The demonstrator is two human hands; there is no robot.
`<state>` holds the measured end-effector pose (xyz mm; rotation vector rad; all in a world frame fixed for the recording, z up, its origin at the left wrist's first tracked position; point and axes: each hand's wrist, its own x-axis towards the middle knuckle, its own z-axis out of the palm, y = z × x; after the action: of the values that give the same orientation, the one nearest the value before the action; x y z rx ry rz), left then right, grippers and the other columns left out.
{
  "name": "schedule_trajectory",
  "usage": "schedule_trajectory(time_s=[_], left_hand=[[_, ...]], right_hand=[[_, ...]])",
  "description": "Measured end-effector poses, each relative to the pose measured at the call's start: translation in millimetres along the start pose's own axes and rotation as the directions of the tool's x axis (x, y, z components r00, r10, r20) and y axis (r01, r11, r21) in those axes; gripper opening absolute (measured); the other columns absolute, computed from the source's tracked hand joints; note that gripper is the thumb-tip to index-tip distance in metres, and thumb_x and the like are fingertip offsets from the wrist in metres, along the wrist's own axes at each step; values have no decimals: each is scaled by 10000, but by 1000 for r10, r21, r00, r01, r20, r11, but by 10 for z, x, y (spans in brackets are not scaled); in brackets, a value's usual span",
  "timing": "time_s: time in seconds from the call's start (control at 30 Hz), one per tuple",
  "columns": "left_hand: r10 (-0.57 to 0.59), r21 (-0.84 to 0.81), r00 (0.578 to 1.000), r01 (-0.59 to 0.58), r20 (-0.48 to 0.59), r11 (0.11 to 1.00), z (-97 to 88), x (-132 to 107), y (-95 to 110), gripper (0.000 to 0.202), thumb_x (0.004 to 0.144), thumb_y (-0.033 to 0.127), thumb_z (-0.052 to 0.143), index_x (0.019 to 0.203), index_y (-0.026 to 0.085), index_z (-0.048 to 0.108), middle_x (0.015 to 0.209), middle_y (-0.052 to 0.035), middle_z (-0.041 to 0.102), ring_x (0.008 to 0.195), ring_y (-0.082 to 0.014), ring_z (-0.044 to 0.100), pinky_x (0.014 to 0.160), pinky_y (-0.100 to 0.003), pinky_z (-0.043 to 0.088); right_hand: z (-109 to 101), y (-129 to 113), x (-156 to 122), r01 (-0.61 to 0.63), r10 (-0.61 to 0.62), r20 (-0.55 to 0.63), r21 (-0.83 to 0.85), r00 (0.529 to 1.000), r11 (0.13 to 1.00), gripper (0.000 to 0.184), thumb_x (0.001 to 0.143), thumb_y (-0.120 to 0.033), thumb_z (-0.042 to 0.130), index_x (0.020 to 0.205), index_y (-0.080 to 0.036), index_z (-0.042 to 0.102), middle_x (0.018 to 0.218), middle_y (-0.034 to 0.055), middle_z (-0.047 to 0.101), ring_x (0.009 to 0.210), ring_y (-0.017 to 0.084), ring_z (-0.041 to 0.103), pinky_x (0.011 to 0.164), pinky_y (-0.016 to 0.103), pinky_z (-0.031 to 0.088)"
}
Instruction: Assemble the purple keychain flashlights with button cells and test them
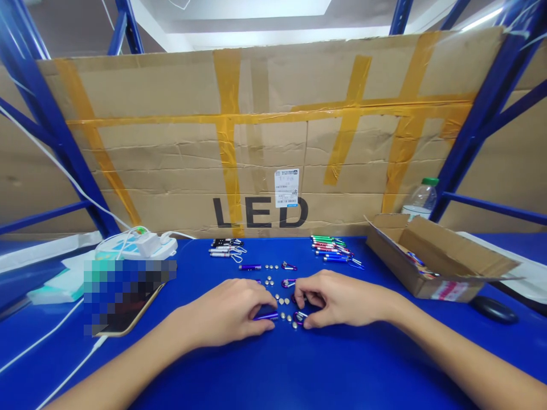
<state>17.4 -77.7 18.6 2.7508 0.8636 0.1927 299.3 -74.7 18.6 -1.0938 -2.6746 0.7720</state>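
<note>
Resting on a blue tabletop (282, 370), both bare hands meet near its middle, close to the person's body. The left hand (233, 310) is curled, its fingers and thumb closed around a small purple torch (268, 315). The torch lies almost flat on the surface, its long axis running left to right, and its free end pokes out of the fist towards the right hand (337, 299). That hand is also curled, with its thumb and first fingers pinched on a purple clip (299, 316) that sits low against the tabletop. The clip lies just right of the torch's open end, nearly in line with it but apart from it. A few loose silver cells (270, 280) lie in the narrow gap between the two hands and in a scatter just beyond the knuckles.

Farther back, a row of coloured torches (331, 249) lies to the right and a smaller bunch of pale ones (224, 247) to the left. An open cardboard box (444, 262) sits at far right, and a phone (128, 316) lies well left of the left hand. A taped cardboard wall (273, 142) stands behind everything.
</note>
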Motion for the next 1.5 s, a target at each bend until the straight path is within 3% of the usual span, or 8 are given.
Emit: schedule_trajectory(time_s=[0.17,0.3,0.6,0.9,1.17,1.5], left_hand=[[54,-8,998,-55,-13,998,64,5,-21,334,993,278,748,1327,280,745,1079,-39,791,924,-224,733,815,-302,498],[75,-27,997,-75,-6,997,90,9,-30,317,1004,272,733,1320,284,750,1155,-49,802,1003,-242,751,874,-316,524],[92,-78,996,-90,15,993,64,17,14,308,1001,251,740,1304,304,765,1141,-32,807,1023,-236,755,882,-309,521],[55,-21,998,-56,-26,998,100,-7,-75,195,993,316,757,1176,252,781,970,-30,776,859,-209,726,762,-288,483],[20,8,1000,-20,6,1000,51,-13,-5,149,959,326,813,1073,237,777,986,-24,782,926,-227,721,777,-299,447],[18,43,1000,-18,1,999,32,-15,-6,146,931,319,844,1009,226,763,876,0,742,857,-207,697,734,-294,419]], right_hand=[[38,-20,24,87,-87,-30,19,996,996,314,872,-291,860,1170,-227,783,706,-82,468,653,118,490,650,237,350],[58,-29,33,100,-100,-12,4,995,995,316,879,-295,857,1186,-231,811,711,-70,492,665,129,509,655,247,349],[51,-26,31,133,-134,14,22,991,991,238,897,-290,852,1128,-234,841,710,-63,504,662,125,506,656,246,354],[57,-22,26,105,-106,33,8,994,994,249,898,-276,827,1143,-232,832,708,-57,538,644,129,513,637,247,352],[6,-5,-15,44,-45,-21,-46,999,998,199,888,-242,835,1081,-223,793,709,-72,503,648,122,486,637,243,341],[-1,-45,-20,-16,16,-7,-49,1000,999,205,863,-268,867,992,-211,717,698,-81,490,651,122,469,621,246,320]])
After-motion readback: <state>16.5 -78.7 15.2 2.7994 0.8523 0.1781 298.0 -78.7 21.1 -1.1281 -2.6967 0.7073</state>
